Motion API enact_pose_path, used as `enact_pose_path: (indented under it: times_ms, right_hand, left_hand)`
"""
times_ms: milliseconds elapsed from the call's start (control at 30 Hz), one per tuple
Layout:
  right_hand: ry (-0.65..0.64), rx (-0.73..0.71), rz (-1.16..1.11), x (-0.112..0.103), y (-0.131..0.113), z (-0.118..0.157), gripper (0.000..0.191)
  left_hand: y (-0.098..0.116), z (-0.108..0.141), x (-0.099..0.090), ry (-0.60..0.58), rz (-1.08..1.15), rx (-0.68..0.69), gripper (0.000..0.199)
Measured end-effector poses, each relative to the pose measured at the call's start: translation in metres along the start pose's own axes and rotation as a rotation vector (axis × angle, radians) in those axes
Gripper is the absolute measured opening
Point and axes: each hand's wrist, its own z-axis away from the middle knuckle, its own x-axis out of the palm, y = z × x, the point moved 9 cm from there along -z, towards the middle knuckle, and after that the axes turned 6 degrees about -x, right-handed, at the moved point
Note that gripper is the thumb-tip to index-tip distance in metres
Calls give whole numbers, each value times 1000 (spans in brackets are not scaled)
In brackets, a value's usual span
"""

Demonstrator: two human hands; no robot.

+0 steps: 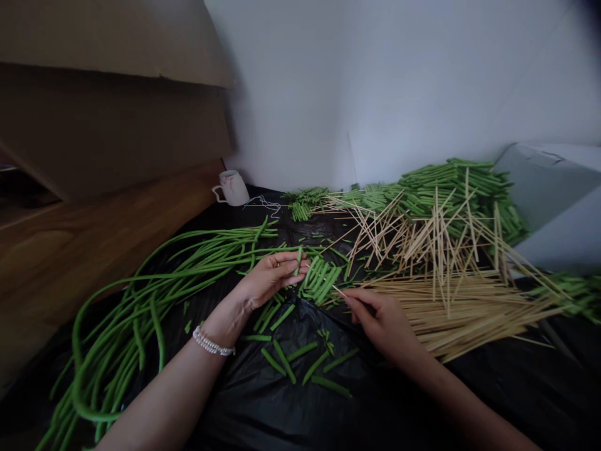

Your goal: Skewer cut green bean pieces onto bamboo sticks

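Between the thumb and fingers of my left hand [272, 275] is a short cut piece of green bean [298, 260], held upright. My right hand [375, 316] pinches a thin wooden skewer [339, 292]. Several bean pieces [320, 280] sit side by side in a row along this skewer, between my two hands. Loose cut bean pieces [305, 363] lie below my hands on black plastic sheeting [263, 401]. Left of my left hand spreads a bundle of long uncut green beans [150, 288].
Bare skewers [460, 307] are heaped on the right. Behind them stands a pile of loaded bean skewers [460, 188] against the pale wall. A white mug [233, 188] stands at the back left, near a cardboard box [117, 125]. A pale box [554, 194] is at far right.
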Motion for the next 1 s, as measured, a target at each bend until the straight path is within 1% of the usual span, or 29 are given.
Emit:
enact_pose_path:
  times_ms: [200,367,633,800,1000]
  right_hand:
    - [-1,-8,37,1,2,0,27]
    - [-13,-3,39,2,1,0,27]
    - [-13,-2,64,2,3,0,29]
    - [-20,-10,67,2,4,0,29]
    - [-24,1,64,2,2,-1,28]
  left_hand:
    - [-4,-2,-2,19,8,-5,27]
    - [-7,-3,-2,32,1,-13,30]
    - [-2,-1,0,68,-87,34,30]
    - [-2,-1,0,49,-101,50,30]
    - [-2,-2,-3,62,-110,47,31]
